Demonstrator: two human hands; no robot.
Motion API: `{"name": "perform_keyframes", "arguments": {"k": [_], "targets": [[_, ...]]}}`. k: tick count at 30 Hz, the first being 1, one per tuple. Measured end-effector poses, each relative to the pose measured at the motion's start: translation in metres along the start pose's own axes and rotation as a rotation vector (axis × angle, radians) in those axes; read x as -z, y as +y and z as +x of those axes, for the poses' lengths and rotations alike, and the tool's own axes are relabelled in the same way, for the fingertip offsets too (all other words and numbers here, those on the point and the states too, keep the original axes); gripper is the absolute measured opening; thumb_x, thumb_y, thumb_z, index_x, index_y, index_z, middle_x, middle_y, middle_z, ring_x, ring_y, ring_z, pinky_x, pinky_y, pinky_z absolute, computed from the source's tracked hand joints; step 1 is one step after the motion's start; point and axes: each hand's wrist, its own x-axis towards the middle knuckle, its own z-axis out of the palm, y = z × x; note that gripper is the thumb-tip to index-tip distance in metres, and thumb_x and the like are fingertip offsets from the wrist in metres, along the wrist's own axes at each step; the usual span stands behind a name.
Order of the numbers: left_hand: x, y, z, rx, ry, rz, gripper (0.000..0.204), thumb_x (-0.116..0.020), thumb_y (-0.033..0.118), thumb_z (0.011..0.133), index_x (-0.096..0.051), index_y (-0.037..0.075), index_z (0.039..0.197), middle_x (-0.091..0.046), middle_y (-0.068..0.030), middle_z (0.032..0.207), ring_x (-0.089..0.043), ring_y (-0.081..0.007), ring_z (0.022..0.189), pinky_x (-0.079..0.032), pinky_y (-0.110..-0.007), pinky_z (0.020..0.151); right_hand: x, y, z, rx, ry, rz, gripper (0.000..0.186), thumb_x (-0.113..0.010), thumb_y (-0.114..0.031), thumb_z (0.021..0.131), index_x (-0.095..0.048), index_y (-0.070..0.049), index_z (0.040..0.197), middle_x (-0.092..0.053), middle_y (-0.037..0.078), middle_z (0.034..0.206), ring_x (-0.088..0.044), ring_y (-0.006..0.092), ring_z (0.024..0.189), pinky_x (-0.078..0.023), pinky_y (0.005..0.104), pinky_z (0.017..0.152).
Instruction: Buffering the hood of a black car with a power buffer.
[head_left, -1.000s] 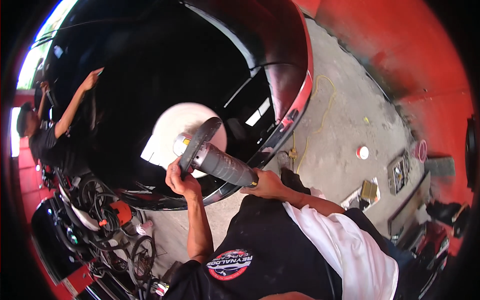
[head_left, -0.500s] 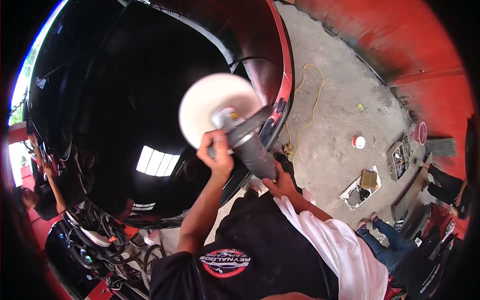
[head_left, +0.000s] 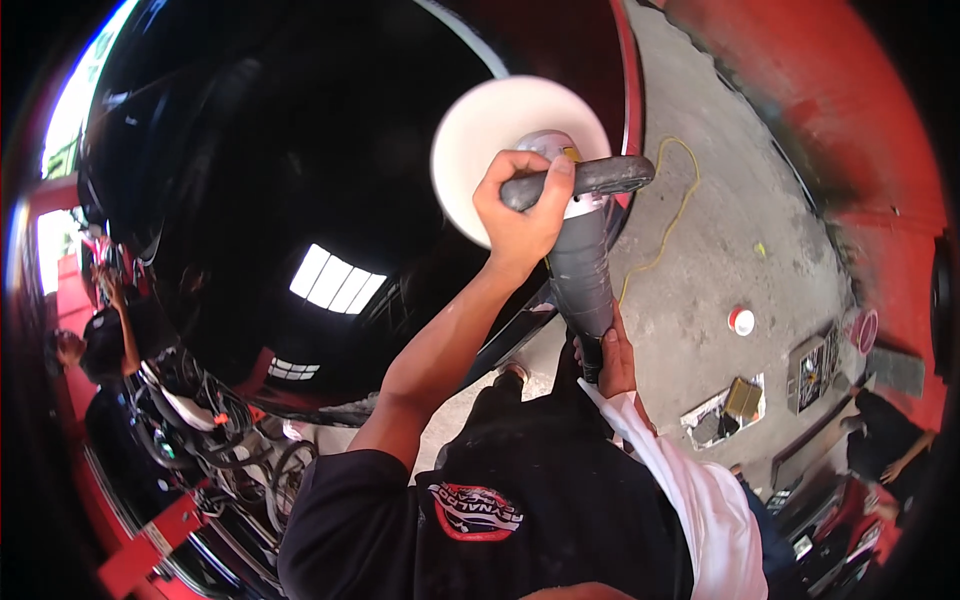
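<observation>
At the upper centre of the frame, I hold the polisher (head_left: 582, 265) over a glossy black car panel (head_left: 300, 150), its white pad (head_left: 465, 150) near the panel's right edge. The left hand's (head_left: 523, 218) fingers wrap the loop handle; the right hand (head_left: 619, 360) grips the rear end. From afar, I judge flat pad, even pressure and a clear yellow cord (head_left: 688, 205) best.
</observation>
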Motion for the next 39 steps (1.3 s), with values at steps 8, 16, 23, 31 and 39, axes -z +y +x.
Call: {"name": "perform_keyframes", "arguments": {"k": [8, 16, 23, 31, 39], "targets": [[0.156, 0.027, -0.038, -0.065, 0.389, 0.07, 0.016, -0.066, 0.016, 0.092, -0.058, 0.007, 0.081, -0.054, 0.0007, 0.078, -0.051, -0.0079, 0.068, -0.044, -0.022, 0.05, -0.065, -0.012, -0.009, 0.228, -0.28, -0.604, 0.07, -0.037, -0.048, 0.103, -0.019, -0.007, 0.157, -0.063, 0.026, 0.074, -0.066, 0.0477, 0.073, -0.049, 0.0472, 0.065], [0.253, 0.035, -0.108, -0.206, 0.661, -0.048, 0.02, -0.056, 0.018, 0.094, -0.05, 0.004, 0.08, -0.051, -0.0039, 0.066, -0.046, -0.01, 0.05, -0.04, -0.024, 0.047, -0.101, -0.012, -0.025, 0.098, -0.607, -0.797, 0.072, -0.051, -0.04, 0.1, -0.019, -0.008, 0.156, -0.067, 0.029, 0.096, -0.066, 0.0477, 0.08, -0.053, 0.0506, 0.072], [0.262, 0.023, -0.104, -0.238, 0.728, -0.173, 0.02, -0.051, 0.022, 0.091, -0.048, 0.005, 0.08, -0.044, -0.0031, 0.064, -0.038, -0.0104, 0.044, -0.033, -0.024, 0.04, -0.103, -0.045, -0.011, 0.063, -0.786, -0.99, 0.097, -0.069, -0.049, 0.088, -0.016, -0.009, 0.158, -0.064, 0.029, 0.118, -0.067, 0.0455, 0.099, -0.054, 0.0455, 0.082], [0.089, 0.022, 0.01, -0.105, 0.39, 0.078, 0.007, -0.065, 0.001, 0.086, -0.06, 0.0, 0.082, -0.06, -0.0036, 0.083, -0.056, -0.0121, 0.079, -0.046, -0.03, 0.073, -0.045, -0.056, 0.03, 0.161, -0.223, -0.745, 0.094, -0.071, -0.033, 0.089, -0.013, -0.009, 0.159, -0.067, 0.03, 0.111, -0.07, 0.0455, 0.092, -0.055, 0.0464, 0.077], [-0.063, -0.002, 0.143, -0.068, -0.114, -0.178, 0.036, -0.086, 0.023, 0.078, -0.06, 0.002, 0.091, -0.067, -0.0068, 0.072, -0.065, -0.0129, 0.062, -0.052, -0.029, 0.057, -0.027, -0.115, 0.12, 0.115, 0.094, -0.322, 0.075, -0.056, -0.025, 0.103, -0.01, -0.008, 0.159, -0.057, 0.001, 0.075, -0.054, 0.0076, 0.059, -0.047, 0.0242, 0.052]]}}
